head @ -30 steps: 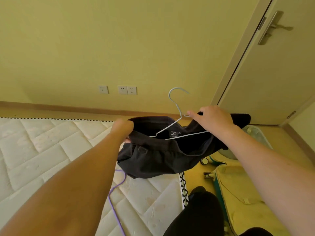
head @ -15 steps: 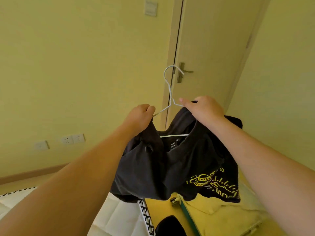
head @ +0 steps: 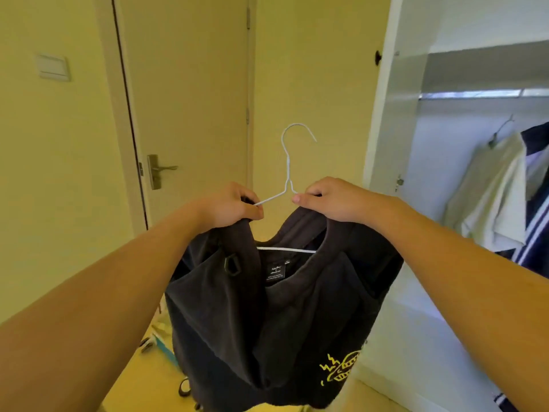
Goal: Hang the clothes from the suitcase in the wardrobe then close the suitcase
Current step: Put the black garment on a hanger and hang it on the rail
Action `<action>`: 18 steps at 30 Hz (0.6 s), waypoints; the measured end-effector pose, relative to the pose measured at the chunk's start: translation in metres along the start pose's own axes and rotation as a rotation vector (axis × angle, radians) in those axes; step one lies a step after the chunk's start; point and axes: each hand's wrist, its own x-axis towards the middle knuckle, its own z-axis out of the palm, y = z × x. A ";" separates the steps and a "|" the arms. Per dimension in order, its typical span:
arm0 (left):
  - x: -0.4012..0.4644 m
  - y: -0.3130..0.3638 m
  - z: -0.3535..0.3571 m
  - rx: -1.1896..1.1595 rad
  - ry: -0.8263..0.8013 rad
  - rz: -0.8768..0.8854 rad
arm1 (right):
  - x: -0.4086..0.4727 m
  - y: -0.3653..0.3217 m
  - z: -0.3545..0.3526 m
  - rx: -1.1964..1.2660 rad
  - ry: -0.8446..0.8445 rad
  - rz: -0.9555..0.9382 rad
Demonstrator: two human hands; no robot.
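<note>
A black T-shirt (head: 285,316) with a yellow print hangs in front of me on a white wire hanger (head: 287,162), whose hook points up. My left hand (head: 231,206) grips the shirt's left shoulder together with the hanger's arm. My right hand (head: 329,197) grips the right shoulder and the hanger wire. The open white wardrobe (head: 395,120) stands to the right, its rail (head: 475,93) running across the top. Only a corner of the suitcase (head: 160,340) shows at floor level behind the shirt.
A white shirt (head: 490,191) and a dark striped garment (head: 534,209) hang on the wardrobe's right side. A closed door with a metal handle (head: 157,171) is ahead on the left, with a light switch (head: 53,66) on the wall beside it.
I have turned right from the mattress toward the wardrobe and lifted the shirt up. The wardrobe and its hanging clothes have come into view. Both hands keep their hold.
</note>
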 end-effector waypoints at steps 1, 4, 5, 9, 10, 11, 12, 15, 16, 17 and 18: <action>0.002 0.022 0.011 -0.008 -0.012 0.039 | -0.018 0.009 -0.016 -0.002 0.016 0.015; 0.006 0.070 0.038 -0.052 -0.012 0.129 | -0.059 0.028 -0.053 -0.013 0.055 0.043; 0.008 0.088 0.048 -0.065 -0.014 0.157 | -0.073 0.036 -0.066 -0.022 0.087 0.055; 0.016 0.135 0.091 -0.123 -0.005 0.238 | -0.118 0.062 -0.105 -0.064 0.177 0.107; 0.021 0.151 0.109 -0.143 -0.010 0.255 | -0.133 0.074 -0.116 -0.082 0.192 0.130; 0.025 0.164 0.126 -0.158 -0.002 0.277 | -0.145 0.086 -0.126 -0.093 0.193 0.148; 0.027 0.173 0.138 -0.159 0.002 0.289 | -0.153 0.096 -0.131 -0.090 0.194 0.162; 0.047 0.212 0.187 -0.166 -0.026 0.326 | -0.181 0.139 -0.156 -0.098 0.209 0.242; 0.056 0.225 0.203 -0.175 -0.039 0.338 | -0.188 0.155 -0.165 -0.097 0.215 0.269; 0.064 0.231 0.215 -0.174 -0.044 0.352 | -0.192 0.164 -0.169 -0.093 0.211 0.292; 0.076 0.243 0.232 -0.178 -0.053 0.366 | -0.198 0.181 -0.178 -0.079 0.204 0.315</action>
